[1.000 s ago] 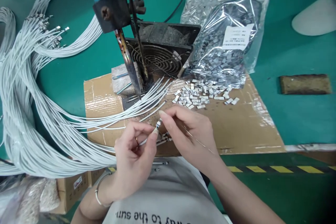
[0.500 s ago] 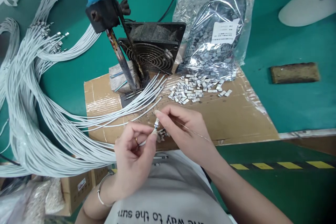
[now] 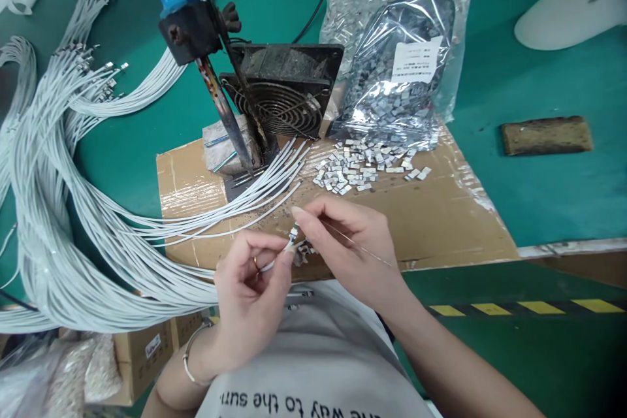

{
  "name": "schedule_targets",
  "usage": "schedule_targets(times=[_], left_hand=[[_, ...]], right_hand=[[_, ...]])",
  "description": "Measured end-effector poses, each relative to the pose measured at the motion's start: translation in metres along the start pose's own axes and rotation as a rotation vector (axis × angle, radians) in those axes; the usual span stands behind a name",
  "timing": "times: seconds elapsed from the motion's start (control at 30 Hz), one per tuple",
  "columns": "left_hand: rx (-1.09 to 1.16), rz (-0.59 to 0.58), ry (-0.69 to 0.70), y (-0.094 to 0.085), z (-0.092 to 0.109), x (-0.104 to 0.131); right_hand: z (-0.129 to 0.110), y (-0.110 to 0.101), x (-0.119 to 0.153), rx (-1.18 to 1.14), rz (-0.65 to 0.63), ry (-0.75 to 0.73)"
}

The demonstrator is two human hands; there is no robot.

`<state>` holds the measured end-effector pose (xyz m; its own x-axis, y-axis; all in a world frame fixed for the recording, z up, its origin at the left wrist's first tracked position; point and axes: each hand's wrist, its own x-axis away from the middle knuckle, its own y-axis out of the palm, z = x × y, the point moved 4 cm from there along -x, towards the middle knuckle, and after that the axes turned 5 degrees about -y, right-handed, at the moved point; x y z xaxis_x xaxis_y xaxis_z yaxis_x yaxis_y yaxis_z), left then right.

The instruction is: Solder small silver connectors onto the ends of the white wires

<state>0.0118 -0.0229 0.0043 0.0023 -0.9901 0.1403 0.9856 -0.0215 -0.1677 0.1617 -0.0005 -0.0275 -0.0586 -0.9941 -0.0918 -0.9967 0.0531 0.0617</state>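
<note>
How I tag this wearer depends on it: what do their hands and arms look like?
The left hand wears a gold-coloured ring, and its wrist a thin silvery bangle. The right hand shows no ring or bracelet. Neither hand is gloved, and no sleeve covers either forearm.

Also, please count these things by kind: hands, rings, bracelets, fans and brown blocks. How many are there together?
Hands (left hand, right hand): 2
Ring: 1
Bracelet: 1
Fan: 1
Brown block: 1
Total: 6

This is an electronics workshop. A clamped soldering iron [image 3: 220,104] (scorched along its barrel) overhangs bundled white cables [image 3: 63,196] and loose connectors [image 3: 350,170].
</note>
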Motion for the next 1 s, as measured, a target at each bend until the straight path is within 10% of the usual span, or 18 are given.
schedule_targets(times=[0.43, 1.0], left_hand=[[-0.03, 0.023, -0.007, 0.001, 0.001, -0.001], [-0.036, 0.035, -0.1, -0.005, -0.003, -0.005]], right_hand=[[-0.008, -0.003, 0.003, 0.113, 0.05, -0.17], [0.002, 0.0, 0.0, -0.032, 0.022, 0.093]])
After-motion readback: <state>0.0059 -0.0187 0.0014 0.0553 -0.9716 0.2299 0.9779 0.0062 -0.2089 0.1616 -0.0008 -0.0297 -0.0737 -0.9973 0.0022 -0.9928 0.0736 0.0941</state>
